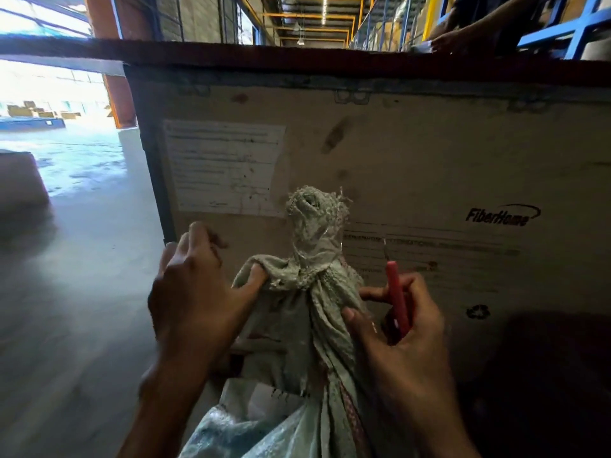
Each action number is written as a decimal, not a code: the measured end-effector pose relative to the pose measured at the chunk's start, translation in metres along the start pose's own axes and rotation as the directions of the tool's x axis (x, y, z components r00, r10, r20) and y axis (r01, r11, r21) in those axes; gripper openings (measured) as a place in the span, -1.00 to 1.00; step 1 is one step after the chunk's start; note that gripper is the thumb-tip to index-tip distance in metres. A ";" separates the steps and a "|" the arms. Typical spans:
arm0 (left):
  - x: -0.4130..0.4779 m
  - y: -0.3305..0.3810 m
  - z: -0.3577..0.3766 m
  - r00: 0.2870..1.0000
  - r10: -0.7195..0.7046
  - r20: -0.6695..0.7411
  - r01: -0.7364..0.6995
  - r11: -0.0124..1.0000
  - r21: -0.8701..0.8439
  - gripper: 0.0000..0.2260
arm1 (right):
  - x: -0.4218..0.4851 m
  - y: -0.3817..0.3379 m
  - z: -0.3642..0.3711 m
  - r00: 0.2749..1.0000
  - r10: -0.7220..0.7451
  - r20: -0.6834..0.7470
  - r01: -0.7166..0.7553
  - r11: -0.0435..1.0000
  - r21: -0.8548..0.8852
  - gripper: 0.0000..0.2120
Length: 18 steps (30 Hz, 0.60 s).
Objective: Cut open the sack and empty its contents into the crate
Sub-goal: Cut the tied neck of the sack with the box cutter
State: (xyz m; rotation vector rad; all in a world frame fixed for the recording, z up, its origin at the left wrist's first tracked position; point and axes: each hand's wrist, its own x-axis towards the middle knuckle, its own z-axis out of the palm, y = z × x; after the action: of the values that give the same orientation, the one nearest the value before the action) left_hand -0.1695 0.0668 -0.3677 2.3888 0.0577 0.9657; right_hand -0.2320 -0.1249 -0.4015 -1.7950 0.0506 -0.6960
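Observation:
A dirty woven sack stands upright against the side of a tall wooden crate. Its neck is bunched and wrapped in clear tape. My left hand has its thumb hooked into a fold of the sack just below the neck, the other fingers spread above. My right hand grips a red-handled cutter, blade pointing up beside the neck, while its thumb presses on the sack cloth.
The crate wall carries a white label and a printed logo. Another person's hand rests on the crate's top rim at upper right. Concrete floor stretches left, with a brown box there.

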 end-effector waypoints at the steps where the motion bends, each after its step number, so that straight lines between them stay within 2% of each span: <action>1: 0.002 -0.004 0.004 0.998 0.025 0.061 -0.013 0.981 -0.192 -0.72 | -0.001 -0.001 0.002 1.000 -0.015 0.012 0.015 0.999 -0.030 -0.70; 2: 0.005 -0.005 0.007 0.983 0.011 0.184 0.067 0.908 -0.413 -0.78 | -0.002 -0.002 0.003 0.999 -0.019 0.028 0.020 0.999 -0.044 -0.70; 3: 0.004 -0.003 0.008 0.939 0.010 0.344 0.209 0.777 -0.594 -0.79 | -0.003 -0.002 0.006 0.999 -0.008 0.048 0.010 0.999 -0.047 -0.70; 5: 0.000 -0.002 0.009 0.822 0.069 0.565 0.460 0.505 -0.730 -0.68 | -0.005 -0.003 0.009 0.997 0.022 0.079 -0.017 0.997 -0.070 -0.70; 7: -0.003 0.001 0.007 0.764 0.176 0.620 0.502 0.440 -0.744 -0.67 | -0.006 -0.004 0.011 0.995 0.031 0.094 -0.025 0.997 -0.072 -0.70; 9: -0.005 0.004 0.005 0.723 0.219 0.655 0.549 0.392 -0.738 -0.74 | -0.004 -0.004 0.010 0.993 0.034 0.111 -0.028 0.998 -0.048 -0.70; 10: -0.002 0.000 0.006 0.705 0.227 0.672 0.569 0.386 -0.727 -0.77 | -0.003 -0.003 0.008 0.991 0.044 0.123 -0.040 0.999 -0.031 -0.69; 11: 0.000 -0.004 0.008 0.685 0.257 0.682 0.549 0.434 -0.715 -0.69 | -0.001 -0.002 0.006 0.989 0.066 0.134 -0.065 0.998 -0.011 -0.69; 13: 0.003 -0.014 0.012 0.689 0.285 0.667 0.384 0.637 -0.669 -0.44 | 0.002 0.001 0.002 0.984 0.115 0.134 -0.119 0.993 0.019 -0.72; 14: 0.005 -0.018 0.014 0.708 0.281 0.648 0.322 0.688 -0.650 -0.40 | 0.003 0.004 -0.001 0.984 0.126 0.124 -0.129 0.991 0.020 -0.73; 18: 0.006 -0.020 0.016 0.769 0.272 0.579 0.199 0.758 -0.621 -0.60 | 0.007 0.008 -0.007 0.986 0.137 0.091 -0.140 0.990 0.033 -0.81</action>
State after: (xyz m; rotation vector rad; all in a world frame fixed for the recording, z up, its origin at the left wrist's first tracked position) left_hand -0.1514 0.0776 -0.3832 1.9015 -0.5184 0.0606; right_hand -0.2270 -0.1366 -0.4043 -1.7641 0.1011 -0.5149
